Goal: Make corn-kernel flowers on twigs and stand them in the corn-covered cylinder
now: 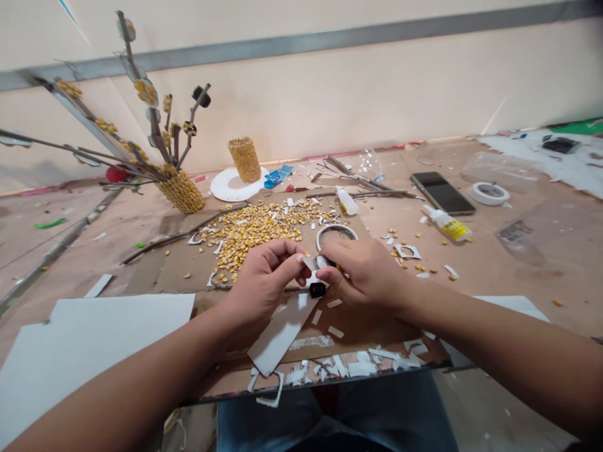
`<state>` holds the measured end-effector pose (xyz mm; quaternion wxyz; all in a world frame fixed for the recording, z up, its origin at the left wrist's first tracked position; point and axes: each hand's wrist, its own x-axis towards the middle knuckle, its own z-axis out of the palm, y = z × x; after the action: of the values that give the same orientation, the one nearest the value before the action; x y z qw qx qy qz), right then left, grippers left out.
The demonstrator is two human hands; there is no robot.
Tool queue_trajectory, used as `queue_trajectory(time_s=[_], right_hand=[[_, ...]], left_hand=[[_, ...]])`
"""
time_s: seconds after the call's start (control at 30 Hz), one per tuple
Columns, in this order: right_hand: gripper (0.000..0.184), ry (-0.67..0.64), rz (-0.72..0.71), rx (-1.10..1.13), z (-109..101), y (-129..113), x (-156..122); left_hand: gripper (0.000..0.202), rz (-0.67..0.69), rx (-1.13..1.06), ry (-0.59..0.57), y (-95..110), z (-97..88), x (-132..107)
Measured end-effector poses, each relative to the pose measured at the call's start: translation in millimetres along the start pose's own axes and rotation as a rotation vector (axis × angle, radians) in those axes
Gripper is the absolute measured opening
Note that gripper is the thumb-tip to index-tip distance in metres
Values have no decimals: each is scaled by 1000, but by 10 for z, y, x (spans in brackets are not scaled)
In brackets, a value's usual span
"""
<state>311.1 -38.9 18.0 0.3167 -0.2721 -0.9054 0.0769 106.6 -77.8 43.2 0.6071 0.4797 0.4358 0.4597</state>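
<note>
My left hand [266, 276] pinches a small whitish piece of paper or tape [309, 262] between thumb and fingertips. Closed beside it, my right hand [365, 273] has a pale, shiny object [323, 261] at its fingertips, mostly hidden by the fingers. Just below them lie a black cap-like piece [317, 289] and a long white card strip [282, 336]. Behind the hands spreads a pile of yellow corn kernels [252, 229]. A roll of tape [336, 232] is partly covered by my right hand.
A kernel-covered pot with branches [181, 191] stands at left, near a second kernel-covered cup [245, 160]. Glue bottles [447, 224], a phone [443, 193] and another tape roll [488, 193] lie at right. Paper scraps [362, 365] line the table's front edge; white card [103, 339] lies left.
</note>
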Motion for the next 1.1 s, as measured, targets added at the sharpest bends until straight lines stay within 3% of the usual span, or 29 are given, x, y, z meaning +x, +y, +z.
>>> queue_trajectory(time_s=[0.2, 0.33, 0.5, 0.6, 0.73, 0.87, 1.0, 1.1], right_hand=[[52, -48, 11, -1, -3, -90, -9], [53, 10, 15, 5, 6, -149, -10], [47, 138, 351, -32, -62, 98, 36], [46, 150, 381, -25, -124, 286, 58], [48, 21, 219, 0, -165, 331, 78], [45, -247, -55, 64, -190, 228, 88], [37, -463, -125, 125, -199, 118, 61], [31, -479, -148, 117, -173, 70, 31]], left_hand=[[20, -2, 75, 8, -9, 22, -37], [20, 56, 60, -20, -2, 20, -94], [16, 111, 121, -103, 33, 17, -169], [19, 109, 90, -32, 50, 2, -117], [22, 122, 111, 8, 23, -83, 25], [20, 126, 128, 17, -42, -164, 91], [20, 109, 130, 32, -61, -155, 89], [25, 80, 103, 16, -35, -109, 81]])
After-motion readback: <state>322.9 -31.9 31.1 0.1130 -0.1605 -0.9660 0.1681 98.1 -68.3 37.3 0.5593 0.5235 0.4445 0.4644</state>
